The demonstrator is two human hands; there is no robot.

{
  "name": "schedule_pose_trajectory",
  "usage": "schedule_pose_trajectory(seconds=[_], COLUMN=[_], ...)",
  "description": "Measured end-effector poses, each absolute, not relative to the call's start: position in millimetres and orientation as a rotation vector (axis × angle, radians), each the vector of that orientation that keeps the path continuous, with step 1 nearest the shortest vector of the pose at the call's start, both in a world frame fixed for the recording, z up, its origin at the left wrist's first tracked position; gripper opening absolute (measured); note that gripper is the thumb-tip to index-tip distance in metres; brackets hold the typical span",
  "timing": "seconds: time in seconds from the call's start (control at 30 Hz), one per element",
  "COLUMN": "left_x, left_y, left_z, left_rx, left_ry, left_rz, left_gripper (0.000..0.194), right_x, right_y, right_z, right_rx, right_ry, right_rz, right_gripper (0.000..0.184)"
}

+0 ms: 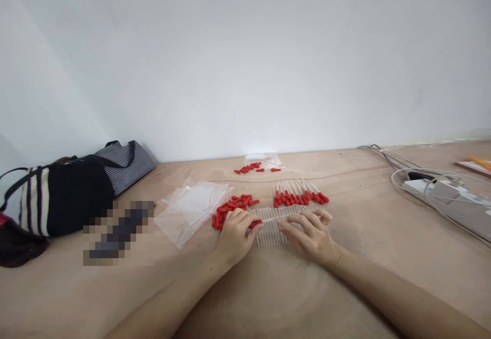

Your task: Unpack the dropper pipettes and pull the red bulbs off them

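Note:
My left hand (238, 231) pinches a red rubber dropper bulb (255, 223) between thumb and fingers. A clear glass dropper tube (273, 220) is in the fingers of my right hand (311, 232), its end at the bulb's mouth. How far the tube sits inside the bulb is too small to tell. Beneath both hands lies a row of bare glass tubes (268, 238). Loose red bulbs (232, 205) are heaped just beyond my left hand. Past my right hand, several droppers with bulbs fitted (299, 197) lie side by side, bulbs toward me.
Clear zip bags (192, 206) lie left of the heap. Farther back, more red bulbs (247, 167) rest near another bag (264, 159) by the wall. Fabric bags (76, 190) stand at left, beside a blurred dark item (120, 234). A power strip (448, 198) with cables is at right.

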State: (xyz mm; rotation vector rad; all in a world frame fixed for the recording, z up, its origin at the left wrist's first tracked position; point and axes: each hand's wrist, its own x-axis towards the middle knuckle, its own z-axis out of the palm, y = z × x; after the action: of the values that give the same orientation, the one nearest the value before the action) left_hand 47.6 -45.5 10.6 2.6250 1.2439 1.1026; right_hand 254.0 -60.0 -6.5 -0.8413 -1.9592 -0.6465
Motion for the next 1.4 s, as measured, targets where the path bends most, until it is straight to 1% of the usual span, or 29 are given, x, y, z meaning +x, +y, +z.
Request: schedule_pose_trajectory(seconds=[0.13, 0.3, 0.5, 0.7, 0.8, 0.93, 1.07, 1.2, 1.4], left_x=[45.1, 49.6, 49.0, 40.0, 22.4, 5.0, -2.4, -15.0, -29.9], left_y=[-55.0, -59.5, -60.6, -56.9, -50.5, -44.8, -40.4, -34.7, -34.1], left_z=[3.7, -1.8, -1.3, -3.0, -2.3, -2.6, 1.4, 12.5, 16.9], left_rx=[2.843, 2.845, 2.868, 2.874, 2.789, 2.665, 2.530, 2.388, 2.214], left_ry=[1.111, 1.027, 1.052, 1.113, 1.229, 1.206, 1.359, 1.621, 1.764], left_rz=[1.163, 1.304, 1.214, 1.203, 1.273, 1.349, 1.383, 1.398, 1.226], left_gripper=[0.012, 0.017, 0.023, 0.026, 0.021, 0.009, 0.014, 0.019, 0.014], right_x=[245.4, 235.5, 235.6, 243.0, 258.4, 277.9, 293.7, 307.9, 310.9], right_y=[-56.5, -56.3, -61.6, -60.7, -58.3, -53.2, -46.9, -43.3, -42.3], right_z=[-7.9, -13.8, -14.9, -17.7, -18.3, -14.4, -10.8, -10.6, -7.8], right_rx=[-0.803, -0.730, -0.736, -0.781, -0.906, -1.106, -1.424, -1.709, -1.954], right_ry=[-2.055, -2.135, -2.163, -2.152, -2.087, -2.019, -1.955, -1.896, -1.946], right_rz=[-0.663, -0.637, -0.620, -0.581, -0.527, -0.458, -0.346, -0.150, 0.091], right_gripper=[0.016, 0.017, 0.017, 0.017, 0.017, 0.021, 0.027, 0.027, 0.023])
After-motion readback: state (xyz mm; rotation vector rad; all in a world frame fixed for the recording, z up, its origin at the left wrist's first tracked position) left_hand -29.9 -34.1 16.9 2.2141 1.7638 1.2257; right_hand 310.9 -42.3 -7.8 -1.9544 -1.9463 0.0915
